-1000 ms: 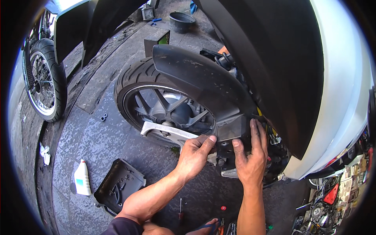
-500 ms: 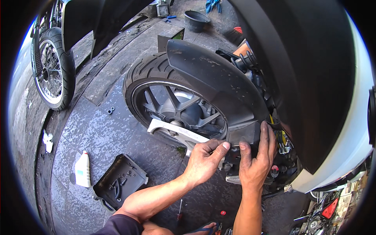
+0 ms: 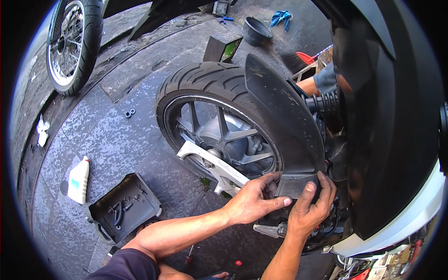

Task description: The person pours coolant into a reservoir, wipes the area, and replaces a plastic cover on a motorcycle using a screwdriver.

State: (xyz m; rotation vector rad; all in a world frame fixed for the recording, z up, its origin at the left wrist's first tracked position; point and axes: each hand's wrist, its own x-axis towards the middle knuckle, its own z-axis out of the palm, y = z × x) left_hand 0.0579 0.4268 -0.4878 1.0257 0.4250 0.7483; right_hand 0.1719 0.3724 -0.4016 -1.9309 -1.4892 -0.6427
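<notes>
Head view, mudguard: the black rear mudguard [image 3: 280, 112] curves over the rear tyre [image 3: 205, 86] of the motorcycle; its lower end is beside the white swingarm [image 3: 210, 161].
Head view, left hand: the left hand [image 3: 254, 203] grips the lower end of the mudguard, fingers closed on its edge.
Head view, right hand: the right hand [image 3: 310, 207] presses the same lower flap, fingers curled around it.
Head view, floor: a black plastic cover [image 3: 123, 207] and a white bottle [image 3: 78, 179] lie on the stone floor [image 3: 116, 140], well apart from the hands.
Head view, far side: another person's arm [image 3: 317, 84] is behind the mudguard.
</notes>
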